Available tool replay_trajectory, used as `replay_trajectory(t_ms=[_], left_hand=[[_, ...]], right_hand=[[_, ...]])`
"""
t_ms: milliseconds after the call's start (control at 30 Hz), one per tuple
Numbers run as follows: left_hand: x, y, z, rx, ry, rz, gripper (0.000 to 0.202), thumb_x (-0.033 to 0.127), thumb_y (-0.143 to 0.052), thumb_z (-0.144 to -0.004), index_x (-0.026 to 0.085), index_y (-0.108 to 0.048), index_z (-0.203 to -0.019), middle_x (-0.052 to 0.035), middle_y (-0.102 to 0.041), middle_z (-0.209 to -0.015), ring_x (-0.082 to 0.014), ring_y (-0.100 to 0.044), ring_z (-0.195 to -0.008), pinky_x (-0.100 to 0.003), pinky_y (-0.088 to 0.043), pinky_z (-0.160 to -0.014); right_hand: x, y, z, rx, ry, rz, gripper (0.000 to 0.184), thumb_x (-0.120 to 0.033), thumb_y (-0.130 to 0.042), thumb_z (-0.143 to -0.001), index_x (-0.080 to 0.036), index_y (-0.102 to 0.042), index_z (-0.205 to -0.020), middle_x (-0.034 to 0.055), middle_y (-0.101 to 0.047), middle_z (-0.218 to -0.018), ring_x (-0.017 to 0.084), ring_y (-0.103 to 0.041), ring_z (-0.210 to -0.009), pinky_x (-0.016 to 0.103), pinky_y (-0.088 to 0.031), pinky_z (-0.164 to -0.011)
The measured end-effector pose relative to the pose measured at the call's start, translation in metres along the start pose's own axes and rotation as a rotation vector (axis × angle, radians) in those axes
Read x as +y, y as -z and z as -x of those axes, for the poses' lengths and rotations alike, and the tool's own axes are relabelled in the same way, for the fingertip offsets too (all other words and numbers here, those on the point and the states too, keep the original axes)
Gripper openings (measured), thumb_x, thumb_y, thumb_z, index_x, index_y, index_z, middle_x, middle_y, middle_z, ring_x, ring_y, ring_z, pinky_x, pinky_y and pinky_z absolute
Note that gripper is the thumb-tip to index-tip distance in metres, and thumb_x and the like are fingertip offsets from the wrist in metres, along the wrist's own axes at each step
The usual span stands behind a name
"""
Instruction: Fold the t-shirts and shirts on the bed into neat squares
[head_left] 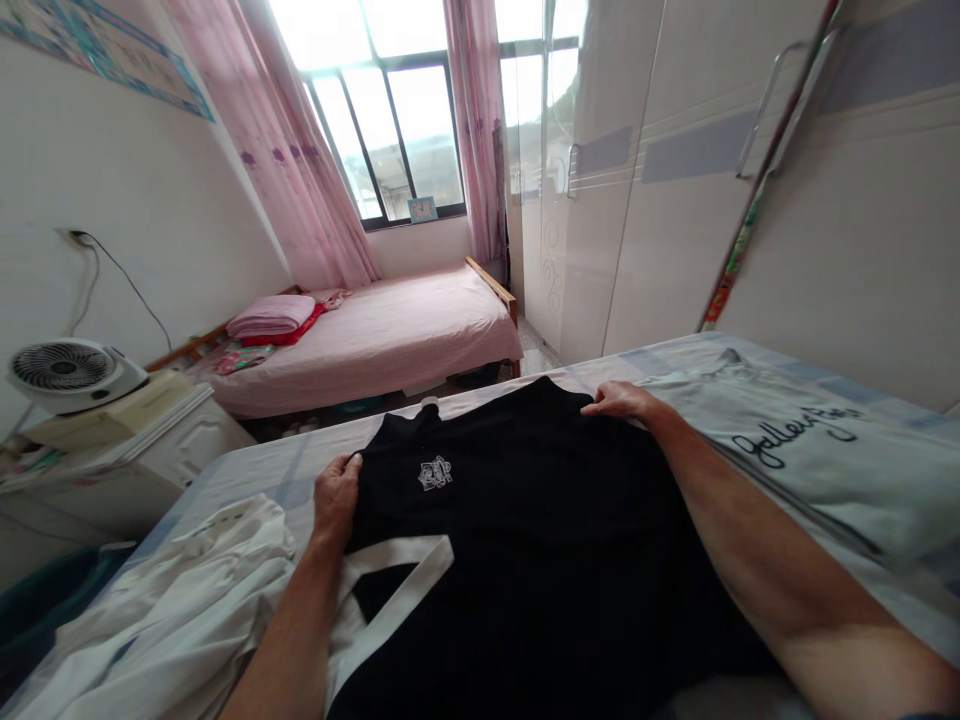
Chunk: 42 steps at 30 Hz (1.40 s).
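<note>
A black shirt (525, 520) with a small white chest logo lies spread flat on the bed in front of me. My left hand (336, 498) grips its left edge, thumb on top and fingers curled under the cloth. My right hand (621, 400) pinches the far right shoulder of the same shirt. A white strap or band (401, 590) crosses the shirt's lower left part.
A white garment (187, 590) is bunched at the left of the bed. A pale grey shirt with script lettering (817, 450) lies at the right. Beyond stand a pink-covered bed (390, 335), a white wardrobe (675, 180), and a fan (71, 372) on a cabinet at the left.
</note>
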<state>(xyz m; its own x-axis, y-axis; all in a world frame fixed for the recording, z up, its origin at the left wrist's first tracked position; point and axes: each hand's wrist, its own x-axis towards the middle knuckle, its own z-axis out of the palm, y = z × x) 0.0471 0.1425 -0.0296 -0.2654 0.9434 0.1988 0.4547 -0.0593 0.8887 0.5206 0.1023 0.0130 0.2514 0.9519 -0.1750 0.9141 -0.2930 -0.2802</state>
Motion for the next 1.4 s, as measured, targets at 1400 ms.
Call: replay_trajectory(t_ms=[1400], left_hand=[[0.026, 0.046, 0.015, -0.636, 0.197, 0.542, 0.082, 0.017, -0.075, -0.063, 0.022, -0.044, -0.138, -0.0065, -0.071, -0.094, -0.0183, -0.068, -0.077, -0.026, -0.053, -0.068]], right_hand=[[0.027, -0.015, 0.039, 0.057, 0.201, -0.895, 0.042, -0.037, -0.063, -0.070, -0.024, -0.063, -0.110, 0.0049, -0.068, -0.104, 0.023, -0.065, -0.084, 0.029, -0.054, -0.070]])
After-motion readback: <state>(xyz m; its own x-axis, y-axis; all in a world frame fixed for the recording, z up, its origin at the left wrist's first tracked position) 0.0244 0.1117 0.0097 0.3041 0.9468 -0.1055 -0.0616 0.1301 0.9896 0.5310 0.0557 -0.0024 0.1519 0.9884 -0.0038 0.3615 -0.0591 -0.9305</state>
